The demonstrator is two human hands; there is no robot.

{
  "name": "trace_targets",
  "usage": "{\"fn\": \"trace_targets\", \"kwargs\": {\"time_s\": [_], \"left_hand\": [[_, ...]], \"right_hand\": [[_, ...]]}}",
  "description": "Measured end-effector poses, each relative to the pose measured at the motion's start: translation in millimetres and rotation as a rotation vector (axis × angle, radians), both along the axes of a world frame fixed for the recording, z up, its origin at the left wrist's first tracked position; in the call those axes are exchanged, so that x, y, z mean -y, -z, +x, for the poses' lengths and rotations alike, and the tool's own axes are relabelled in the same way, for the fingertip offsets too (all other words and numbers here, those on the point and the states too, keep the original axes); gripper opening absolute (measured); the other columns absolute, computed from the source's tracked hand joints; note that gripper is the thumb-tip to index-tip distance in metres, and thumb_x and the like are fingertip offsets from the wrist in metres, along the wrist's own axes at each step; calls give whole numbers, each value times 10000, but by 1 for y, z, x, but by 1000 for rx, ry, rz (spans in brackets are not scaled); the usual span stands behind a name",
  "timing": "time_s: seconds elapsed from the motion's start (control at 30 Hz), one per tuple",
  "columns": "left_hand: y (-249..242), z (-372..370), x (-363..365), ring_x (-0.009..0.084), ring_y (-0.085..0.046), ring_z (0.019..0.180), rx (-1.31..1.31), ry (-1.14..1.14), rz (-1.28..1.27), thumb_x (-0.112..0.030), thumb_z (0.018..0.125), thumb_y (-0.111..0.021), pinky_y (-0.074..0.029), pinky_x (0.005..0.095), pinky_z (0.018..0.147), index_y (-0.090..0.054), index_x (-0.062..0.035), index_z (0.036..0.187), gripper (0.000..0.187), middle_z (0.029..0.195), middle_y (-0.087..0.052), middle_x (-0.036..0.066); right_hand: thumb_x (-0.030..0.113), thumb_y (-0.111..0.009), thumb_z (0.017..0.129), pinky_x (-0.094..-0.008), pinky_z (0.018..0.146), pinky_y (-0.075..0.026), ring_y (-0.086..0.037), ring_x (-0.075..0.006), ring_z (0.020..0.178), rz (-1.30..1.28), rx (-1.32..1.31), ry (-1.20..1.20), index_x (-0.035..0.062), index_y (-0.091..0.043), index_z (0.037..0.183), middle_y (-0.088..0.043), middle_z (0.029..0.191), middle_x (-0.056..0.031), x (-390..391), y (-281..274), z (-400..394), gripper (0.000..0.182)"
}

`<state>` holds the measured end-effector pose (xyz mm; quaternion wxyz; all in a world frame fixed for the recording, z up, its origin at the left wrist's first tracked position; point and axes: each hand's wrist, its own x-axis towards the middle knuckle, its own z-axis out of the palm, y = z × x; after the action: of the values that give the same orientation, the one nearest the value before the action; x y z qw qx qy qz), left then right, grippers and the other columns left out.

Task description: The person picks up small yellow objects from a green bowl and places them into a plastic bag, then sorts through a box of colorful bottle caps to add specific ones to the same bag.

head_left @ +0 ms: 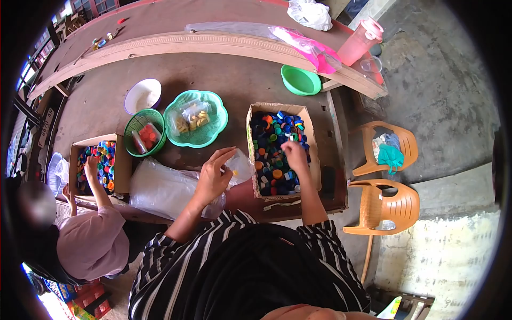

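Note:
My left hand is closed on the edge of a small clear plastic bag, in which a bit of yellow shows. Over an open cardboard box of mixed bottle caps, my right hand reaches in with its fingers bent together. Whatever sits between those fingertips is too small to make out. The caps are blue, orange, green, red and white. A stack of clear plastic bags lies on the table under and beside my left forearm.
At my left another person reaches into a second box of caps. Beyond the bags stand a flower-shaped basin, a green basket, a white bowl and a green bowl. Orange chairs stand at the right.

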<state>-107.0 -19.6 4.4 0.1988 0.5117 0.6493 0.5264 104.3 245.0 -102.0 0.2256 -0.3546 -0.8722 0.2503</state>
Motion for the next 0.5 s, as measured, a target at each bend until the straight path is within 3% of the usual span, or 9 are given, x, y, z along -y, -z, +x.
{"fn": "trace_targets", "kwargs": {"time_s": [0.03,0.1,0.13,0.33,0.5], "left_hand": [[-1,-1,2,299,-668,1004,2,-3,-7,86,763,-530,-546,324,786,-610,29,1264,511,1325,-600,166],[-3,-3,4,294,-668,1002,9,-10,-9,88,764,-530,-546,324,783,-609,28,1269,514,1328,-600,166],[-4,-3,6,291,-668,1001,13,-12,-15,89,765,-530,-547,324,781,-608,27,1272,516,1329,-599,166],[-3,-7,7,291,-666,1007,41,-20,-50,88,772,-532,-544,323,793,-604,21,1284,521,1338,-593,166],[2,-8,5,292,-666,1006,71,-5,-65,83,775,-535,-540,334,810,-600,17,1292,526,1344,-588,169]], "right_hand": [[95,-644,873,-443,814,-510,-650,-333,942,67,119,-85,64,-714,950,-687,929,-126,-9,30,7,109],[88,-644,845,-485,848,-492,-618,-341,1038,173,533,-36,78,-723,946,-681,993,-116,9,38,7,129],[94,-641,832,-488,876,-470,-569,-338,1100,330,606,-2,93,-727,938,-656,1053,-93,13,51,9,137],[111,-618,867,-441,915,-436,-547,-293,1102,355,706,70,90,-727,965,-638,1072,-67,1,63,-1,148],[93,-649,836,-449,897,-409,-556,-287,1061,406,620,45,117,-709,984,-645,1049,-57,-3,67,-1,162]]}}
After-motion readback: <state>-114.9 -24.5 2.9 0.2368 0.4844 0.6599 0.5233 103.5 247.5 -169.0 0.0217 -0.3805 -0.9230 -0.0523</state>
